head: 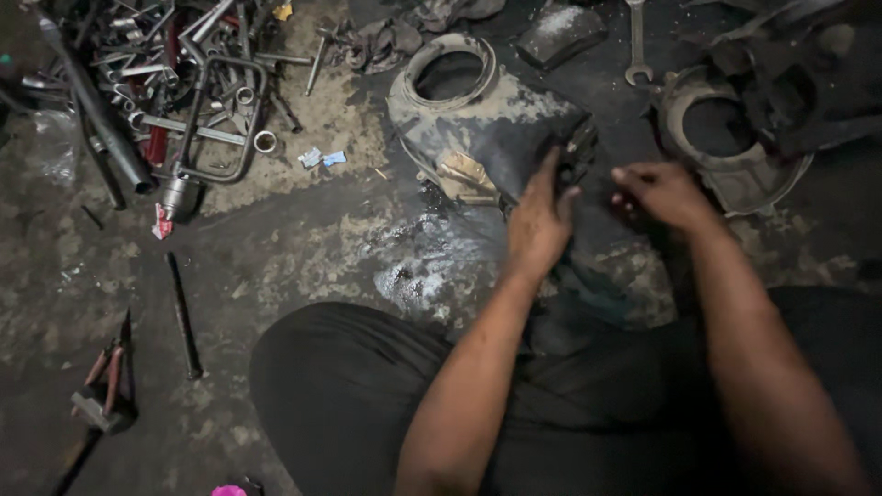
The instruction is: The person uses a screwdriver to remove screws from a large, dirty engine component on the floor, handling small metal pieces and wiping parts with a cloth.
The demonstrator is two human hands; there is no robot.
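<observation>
Grime-coated metal housing (487, 129), with a round opening at its far end, is seen lying on the oily floor (303, 248) just beyond the knees. The left hand (540, 220) is laid flat against its near right edge, fingers extended, nothing gripped. The right hand (663, 193) is loosely curled just beside it; whether anything is held cannot be told. Heaped tools (175, 83) are piled far left.

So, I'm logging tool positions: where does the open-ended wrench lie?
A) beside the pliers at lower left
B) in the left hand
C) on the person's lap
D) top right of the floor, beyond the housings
D: the wrench lies on the floor at the top, between the two ring-shaped housings, beyond both hands.
</observation>
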